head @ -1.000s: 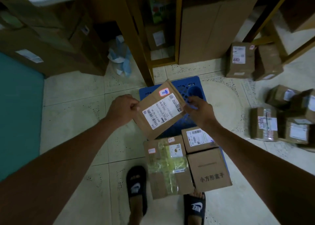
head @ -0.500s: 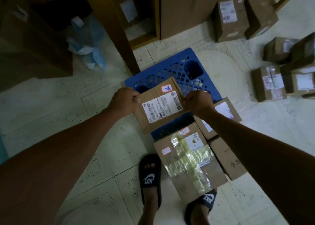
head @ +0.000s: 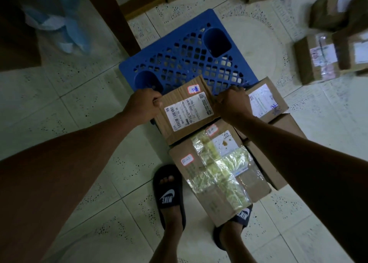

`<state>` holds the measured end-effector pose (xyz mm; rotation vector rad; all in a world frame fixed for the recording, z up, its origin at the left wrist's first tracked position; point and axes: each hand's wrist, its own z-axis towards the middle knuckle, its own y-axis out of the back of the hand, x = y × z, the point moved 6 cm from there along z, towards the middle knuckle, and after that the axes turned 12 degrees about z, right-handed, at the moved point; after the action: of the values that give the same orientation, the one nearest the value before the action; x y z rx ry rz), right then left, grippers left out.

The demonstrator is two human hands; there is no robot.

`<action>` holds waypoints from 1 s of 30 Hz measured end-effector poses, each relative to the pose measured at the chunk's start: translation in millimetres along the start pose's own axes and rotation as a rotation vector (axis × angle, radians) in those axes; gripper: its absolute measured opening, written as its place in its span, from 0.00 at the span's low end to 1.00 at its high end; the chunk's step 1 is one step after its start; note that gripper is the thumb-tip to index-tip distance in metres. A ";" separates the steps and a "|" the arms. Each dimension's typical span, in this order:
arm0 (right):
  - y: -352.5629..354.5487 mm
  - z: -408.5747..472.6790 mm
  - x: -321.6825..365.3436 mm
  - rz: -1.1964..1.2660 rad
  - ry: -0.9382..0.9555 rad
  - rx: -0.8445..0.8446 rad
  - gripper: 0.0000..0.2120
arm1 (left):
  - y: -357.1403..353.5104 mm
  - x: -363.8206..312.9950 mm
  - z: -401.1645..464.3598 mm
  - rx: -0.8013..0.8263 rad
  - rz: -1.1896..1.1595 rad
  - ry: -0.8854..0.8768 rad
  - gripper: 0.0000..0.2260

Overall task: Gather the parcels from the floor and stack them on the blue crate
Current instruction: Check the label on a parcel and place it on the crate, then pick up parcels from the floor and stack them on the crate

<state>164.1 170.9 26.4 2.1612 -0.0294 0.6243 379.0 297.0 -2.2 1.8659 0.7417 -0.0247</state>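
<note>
Nearby, taped parcels (head: 219,175) crowd the blue crate (head: 191,51) — hands (head: 142,105) hold one

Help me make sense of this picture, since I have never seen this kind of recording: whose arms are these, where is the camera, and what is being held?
There is no machine here. A person wears a camera on the head, so the one view looks forward and down along their own bare arms to their feet in black slides.

The left hand and the right hand grip opposite sides of a flat cardboard parcel with a white shipping label, their fingers curled round its edges. It is over the near part of a blue crate, which sits on a tiled floor with its lattice face up.

Other parcels lie on the crate's near end: a tape-wrapped box, a labelled box by the right hand, and a plain one mostly hidden under the right forearm.

More parcels wait on the floor at the upper right.
</note>
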 end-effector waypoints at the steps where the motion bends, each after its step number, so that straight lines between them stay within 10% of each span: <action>1: 0.0 -0.4 0.8 -0.015 0.006 0.012 0.14 | 0.8 0.2 -0.9 0.002 0.006 -0.001 0.10; 19: 79.0 -39.4 15.6 0.506 -0.162 -0.128 0.14 | 71.7 -113.1 -17.1 0.091 -0.087 0.198 0.13; 30: 283.9 -129.7 -104.7 0.361 -0.173 -0.258 0.21 | 136.6 -387.8 -27.9 0.194 0.319 -0.313 0.21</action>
<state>-49.5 70.0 255.6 1.9645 -0.5726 0.5961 125.9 104.1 259.8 2.0833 0.2284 -0.1860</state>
